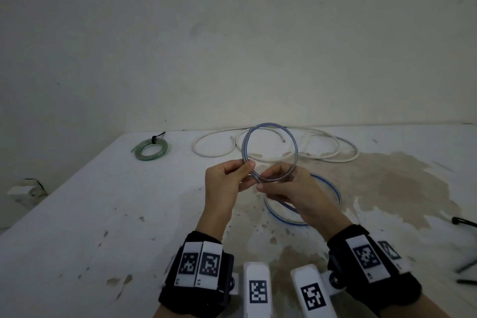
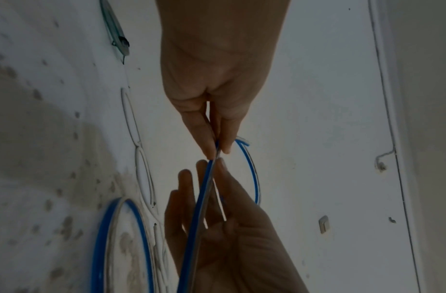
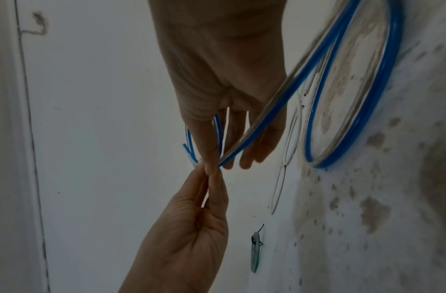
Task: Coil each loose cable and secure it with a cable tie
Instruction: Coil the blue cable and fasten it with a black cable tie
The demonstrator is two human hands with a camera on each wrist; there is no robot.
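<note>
A: Nearest the head camera, what is there?

B: Two black wrist straps with white coded marker blocks [image 1: 198, 264], one pair on each forearm. Beyond them both hands meet above the stained white table [image 1: 90, 214].

A: Left hand?

B: Left hand [image 1: 227, 181], thumb and fingers together, pinching the translucent blue-edged flat cable [image 1: 269, 152] at the bottom of a raised loop. The left wrist view shows the cable running out between thumb and forefinger tips [image 2: 211, 150].

A: Right hand?

B: Right hand [image 1: 289, 188], fingertips closed on the same cable just beside the left pinch, the two pinches almost touching. The other fingers [image 3: 249, 158] are spread straighter beneath, with the cable crossing over them.

A: Orientation of the cable?

B: The held loop stands roughly upright, its plane facing the head camera, top toward the wall; a cut end [image 1: 251, 128] sticks up at upper left. From the right hand the cable trails down and toward the person to a second ring [image 1: 333, 188] lying flat on the table, under and right of the right hand.

A: Farther out?

B: A loose white round cable [image 1: 322, 147] sprawls in open curves near the table's far edge. Far left, a coiled green-tinted clear cable [image 1: 149, 148] is bound by a black cable tie [image 1: 154, 139]. Black cable ties [image 1: 464, 222] lie at the right edge. A bare off-white wall [image 1: 232, 46] stands behind.
</note>
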